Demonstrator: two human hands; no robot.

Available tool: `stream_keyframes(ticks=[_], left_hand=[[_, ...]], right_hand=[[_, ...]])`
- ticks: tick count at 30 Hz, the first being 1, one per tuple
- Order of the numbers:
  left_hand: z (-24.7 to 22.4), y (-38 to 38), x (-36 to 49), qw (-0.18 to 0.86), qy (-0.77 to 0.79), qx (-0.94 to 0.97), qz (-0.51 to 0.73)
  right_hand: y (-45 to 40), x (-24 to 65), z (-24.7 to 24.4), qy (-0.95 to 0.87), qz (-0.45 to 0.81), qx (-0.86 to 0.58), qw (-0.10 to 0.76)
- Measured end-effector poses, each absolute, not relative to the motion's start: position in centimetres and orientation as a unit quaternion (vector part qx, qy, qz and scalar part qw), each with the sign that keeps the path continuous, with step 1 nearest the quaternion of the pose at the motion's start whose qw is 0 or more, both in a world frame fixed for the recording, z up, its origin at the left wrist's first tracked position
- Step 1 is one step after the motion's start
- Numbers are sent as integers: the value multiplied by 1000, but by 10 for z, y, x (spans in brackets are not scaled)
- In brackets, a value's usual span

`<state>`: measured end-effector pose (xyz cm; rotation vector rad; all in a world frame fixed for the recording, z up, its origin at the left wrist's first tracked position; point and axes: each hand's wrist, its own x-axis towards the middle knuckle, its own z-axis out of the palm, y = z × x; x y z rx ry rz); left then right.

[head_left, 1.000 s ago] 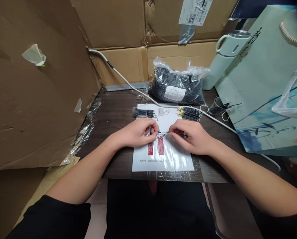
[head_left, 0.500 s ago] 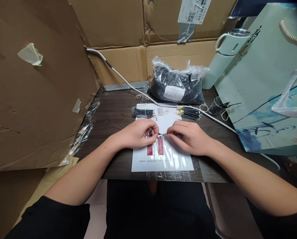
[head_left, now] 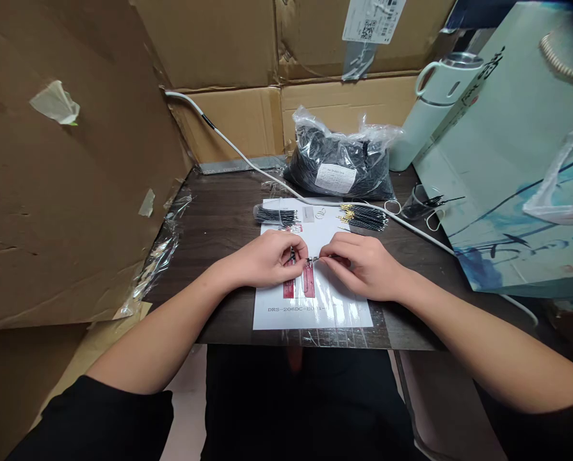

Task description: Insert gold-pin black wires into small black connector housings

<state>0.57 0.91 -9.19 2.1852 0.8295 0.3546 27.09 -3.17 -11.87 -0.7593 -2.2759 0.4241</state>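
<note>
My left hand [head_left: 282, 257] is closed in a pinch on a thin black wire [head_left: 309, 259], whose end pokes out past the fingertips. Facing it, my right hand [head_left: 360, 264] also pinches, on a slim dark piece that looks like the same wire or one meeting it; the fingers hide most of it. Both hands are just above a printed white sheet [head_left: 315, 314] with red pictures. Beyond the left hand lies a clear cup of black wires [head_left: 279, 215]. Past the right hand is a bundle of black wires with gold-coloured ends [head_left: 363, 216].
A clear bag of black parts [head_left: 341, 157] stands at the back, with a white cable [head_left: 238, 150] crossing before it. On the right are a pale green bottle [head_left: 433, 109], a small cup with black pieces [head_left: 418, 202] and a paper bag [head_left: 516, 160]. Cardboard [head_left: 75, 192] walls the left.
My hands have drawn slightly closer together, the right one shifting a little left. A bit more of the dark piece shows between the fingertips.
</note>
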Motion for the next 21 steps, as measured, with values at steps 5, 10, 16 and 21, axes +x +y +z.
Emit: stream_keyframes(ticks=[5, 10, 16, 21], left_hand=[[-92, 8, 6, 380, 322, 856, 140], [-92, 8, 6, 382, 320, 855, 142], [-90, 6, 7, 412, 336, 836, 138], [-90, 6, 7, 453, 354, 807, 138]], right_hand=[[-31, 271, -119, -877, 167, -298, 338], [-32, 269, -120, -868, 187, -312, 339], [-32, 267, -120, -863, 199, -320, 337], [-33, 266, -121, -856, 207, -318, 350]])
